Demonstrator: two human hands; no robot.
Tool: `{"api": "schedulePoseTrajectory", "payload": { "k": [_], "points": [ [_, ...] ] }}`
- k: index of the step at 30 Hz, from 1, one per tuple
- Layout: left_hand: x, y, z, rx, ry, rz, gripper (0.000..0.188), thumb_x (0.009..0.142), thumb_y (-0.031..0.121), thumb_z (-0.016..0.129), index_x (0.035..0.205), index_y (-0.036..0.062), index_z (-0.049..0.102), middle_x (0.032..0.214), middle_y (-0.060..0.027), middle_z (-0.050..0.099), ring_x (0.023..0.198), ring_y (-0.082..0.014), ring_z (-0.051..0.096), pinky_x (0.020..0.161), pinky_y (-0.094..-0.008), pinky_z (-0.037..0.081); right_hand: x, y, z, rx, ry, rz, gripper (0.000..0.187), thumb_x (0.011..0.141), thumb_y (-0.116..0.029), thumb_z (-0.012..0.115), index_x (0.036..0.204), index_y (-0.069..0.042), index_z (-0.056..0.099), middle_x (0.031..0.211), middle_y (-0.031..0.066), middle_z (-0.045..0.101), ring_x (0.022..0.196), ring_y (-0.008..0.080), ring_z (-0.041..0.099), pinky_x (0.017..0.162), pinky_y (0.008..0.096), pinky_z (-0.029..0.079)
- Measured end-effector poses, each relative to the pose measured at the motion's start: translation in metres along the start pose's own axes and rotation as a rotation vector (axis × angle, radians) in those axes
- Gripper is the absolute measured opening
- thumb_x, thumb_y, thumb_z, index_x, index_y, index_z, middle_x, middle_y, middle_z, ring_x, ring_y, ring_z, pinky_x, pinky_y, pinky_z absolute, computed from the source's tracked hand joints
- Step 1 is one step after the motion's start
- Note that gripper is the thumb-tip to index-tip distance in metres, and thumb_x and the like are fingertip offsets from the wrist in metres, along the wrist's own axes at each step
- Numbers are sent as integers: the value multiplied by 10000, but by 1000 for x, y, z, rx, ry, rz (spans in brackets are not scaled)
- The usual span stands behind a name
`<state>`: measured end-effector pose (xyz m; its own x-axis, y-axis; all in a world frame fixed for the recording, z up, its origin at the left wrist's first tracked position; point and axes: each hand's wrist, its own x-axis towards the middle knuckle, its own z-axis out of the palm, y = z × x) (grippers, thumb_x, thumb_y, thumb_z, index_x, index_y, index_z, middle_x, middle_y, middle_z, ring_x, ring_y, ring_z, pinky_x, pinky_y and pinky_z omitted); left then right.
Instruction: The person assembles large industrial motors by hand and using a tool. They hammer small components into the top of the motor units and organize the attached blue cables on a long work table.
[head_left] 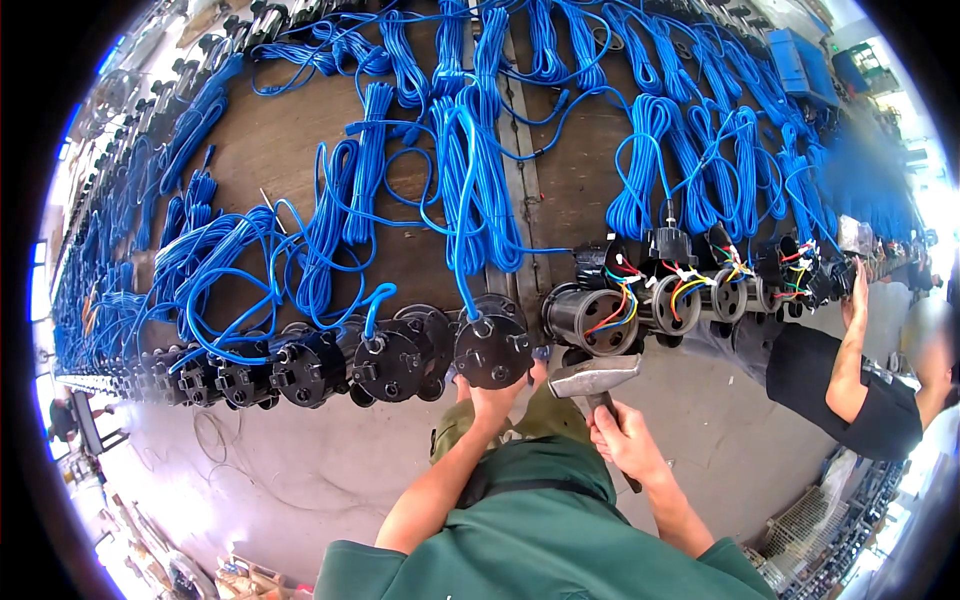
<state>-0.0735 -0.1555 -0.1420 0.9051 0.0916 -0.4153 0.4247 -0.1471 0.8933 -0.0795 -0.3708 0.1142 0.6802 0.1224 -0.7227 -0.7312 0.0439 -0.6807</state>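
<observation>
Left hand (493, 398) grip holding black end cap (492, 350) from below, right hand (622, 440) grip closed on hammer (597, 380) beside it

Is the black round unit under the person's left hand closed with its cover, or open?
Closed: the black unit shows a bolted cover, unlike the open cylinder with coloured wires.

Cables (470, 190): bright blue, in bundled loops. Bench (290, 150): dull brown. Caps (492, 350): black, matt, in a row along the bench edge. Open housings (590, 318): dark grey to black, with red, yellow, blue and green inner wires (622, 305) and white ties. Hammer (592, 377): head grey steel, handle dark. Left hand (492, 400) and right hand (625, 440): bare. Sleeves (540, 550) and trousers: olive green. Floor (330, 450): pale grey. Co-worker's sleeve (880, 420): black. Crate (805, 60): blue.
</observation>
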Motion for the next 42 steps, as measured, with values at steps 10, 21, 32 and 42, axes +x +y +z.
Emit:
{"api": "schedulePoseTrajectory", "payload": {
  "k": [10, 21, 32, 42],
  "points": [
    [13, -21, 0, 100, -30, 128, 715, 700, 225, 903, 1325, 51, 604, 1249, -130, 667, 1156, -279, 634, 983, -432, 505, 17, -7, 15, -45, -61, 65, 476, 1071, -533, 553, 955, -72, 522, 667, -25, 463, 498, 66, 410, 441, 255, 354],
    [-1, 52, -12, 31, 11, 107, 403, 715, 136, 836, 1079, 30, 702, 965, -29, 715, 873, -185, 666, 798, -365, 558, 24, -3, 25, 52, -65, 70, 446, 1078, -471, 581, 883, -78, 500, 657, -34, 468, 496, 52, 384, 437, 243, 304],
    [-15, 30, -29, -90, -81, 10, 689, 706, 224, 949, 1291, 18, 649, 1189, -113, 728, 1048, -223, 692, 920, -403, 550, -10, -20, -7, 49, 54, 44, 391, 1076, -398, 616, 906, -57, 527, 670, -27, 491, 541, 53, 438, 481, 244, 369],
    [-5, 34, -15, 55, 36, 113, 588, 697, 130, 811, 1248, 1, 652, 1139, -127, 712, 1018, -265, 672, 925, -418, 543, -6, 8, 7, -672, 234, -361, 375, 977, -276, 734, 881, 72, 635, 604, 191, 577, 508, 282, 557, 531, 398, 440]
  ]
}}
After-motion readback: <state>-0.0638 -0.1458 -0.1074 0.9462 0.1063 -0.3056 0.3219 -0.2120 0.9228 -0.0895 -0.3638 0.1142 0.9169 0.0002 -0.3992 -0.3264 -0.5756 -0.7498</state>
